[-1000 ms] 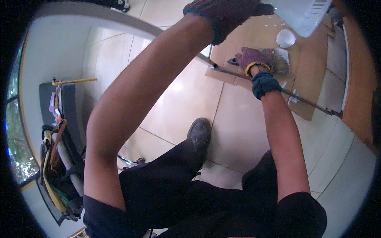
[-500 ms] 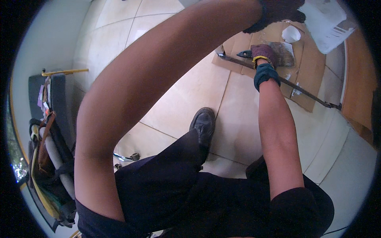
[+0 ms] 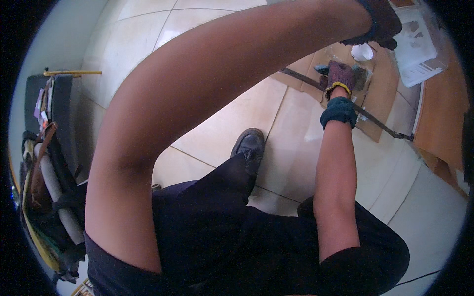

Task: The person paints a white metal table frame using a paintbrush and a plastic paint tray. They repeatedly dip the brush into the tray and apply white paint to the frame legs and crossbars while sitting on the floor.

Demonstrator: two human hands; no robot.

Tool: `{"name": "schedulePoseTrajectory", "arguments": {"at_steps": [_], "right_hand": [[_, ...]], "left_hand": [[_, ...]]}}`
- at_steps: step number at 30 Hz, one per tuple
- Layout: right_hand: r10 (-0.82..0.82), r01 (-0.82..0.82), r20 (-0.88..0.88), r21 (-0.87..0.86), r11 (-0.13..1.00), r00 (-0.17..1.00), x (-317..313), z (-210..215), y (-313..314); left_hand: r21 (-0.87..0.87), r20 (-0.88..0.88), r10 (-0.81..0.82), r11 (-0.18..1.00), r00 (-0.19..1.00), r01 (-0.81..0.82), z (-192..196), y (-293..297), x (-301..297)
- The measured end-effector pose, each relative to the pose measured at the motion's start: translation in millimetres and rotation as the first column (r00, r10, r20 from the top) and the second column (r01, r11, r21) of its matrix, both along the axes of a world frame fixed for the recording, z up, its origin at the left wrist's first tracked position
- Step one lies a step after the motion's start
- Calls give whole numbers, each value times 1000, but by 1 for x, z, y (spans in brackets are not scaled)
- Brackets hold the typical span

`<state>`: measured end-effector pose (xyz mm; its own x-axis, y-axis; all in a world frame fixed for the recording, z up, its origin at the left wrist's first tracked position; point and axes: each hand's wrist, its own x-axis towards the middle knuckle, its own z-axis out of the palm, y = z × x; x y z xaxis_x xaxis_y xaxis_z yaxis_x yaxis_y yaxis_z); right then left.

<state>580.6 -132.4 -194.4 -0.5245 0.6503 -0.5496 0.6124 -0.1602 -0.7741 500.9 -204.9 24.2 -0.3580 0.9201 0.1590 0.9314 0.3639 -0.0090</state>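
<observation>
My right hand (image 3: 339, 75), in a dark purple knit glove with a yellow edge, is closed around a tool with a dark green handle (image 3: 321, 69) and a wide flat grey head. Its fingers hide part of it, and I cannot tell whether it is a brush or a scraper. The tool is over a cardboard sheet (image 3: 377, 103) marked with white smears. My left hand (image 3: 384, 23), in a dark glove, reaches far across to the upper right, beside a translucent white plastic tub (image 3: 417, 47). Its fingers are mostly hidden.
A long dark metal bar (image 3: 377, 119) crosses the cardboard below my right hand. A small white rounded piece (image 3: 362, 52) lies past it. Brown wooden panelling (image 3: 444, 108) stands at the right. Bags (image 3: 49, 182) hang by a grey chair (image 3: 63, 113) at the left.
My left hand has shifted right, closer over the tub's side. My right hand has turned with the tool, whose head now shows less. The view has moved slightly.
</observation>
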Motion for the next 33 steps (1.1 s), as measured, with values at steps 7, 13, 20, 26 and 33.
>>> {"name": "schedulePoseTrajectory", "arguments": {"at_steps": [7,13,20,26,33], "right_hand": [[223,-371,310,592,715,924,16,-45,20],[346,-534,462,379,756,817,3,-20,22],[525,-712,536,226,665,661,-26,-55,39],[638,-690,273,379,616,720,-1,-61,54],[511,-417,-58,505,756,858,57,-35,67]], "left_hand": [[241,-40,-88,966,995,96,-16,-11,3],[129,35,50,990,998,-55,-45,-3,-10],[41,36,326,944,945,-327,-92,21,-46],[-129,84,455,887,886,-443,-145,34,-53],[-193,57,521,843,852,-502,-205,37,-61]]}}
